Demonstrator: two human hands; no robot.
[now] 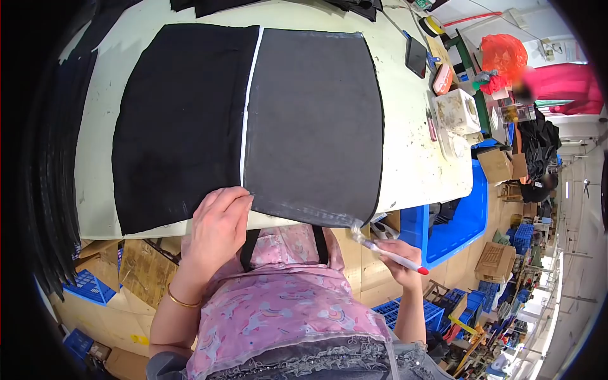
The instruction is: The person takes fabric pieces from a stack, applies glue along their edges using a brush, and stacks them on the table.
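Observation:
A black fabric piece (183,120) and a dark grey piece (313,120) lie flat side by side on the pale table (405,164), with a white strip (246,126) between them. My left hand (221,221) has its fingers pressed together on the near edge, at the strip's lower end. What its fingertips pinch is partly hidden. My right hand (400,259) holds a white brush (396,256) with a red end. The bristles touch the grey piece's near right corner. Whitish smears run along that near edge and the far right edge.
Right of the fabric are a phone (415,57), a stained white container (456,111) and a pink-handled tool (432,125). A blue bin (456,234) stands beyond the table's right edge. Black strips (54,171) hang at left. Two people (570,88) are in the right background.

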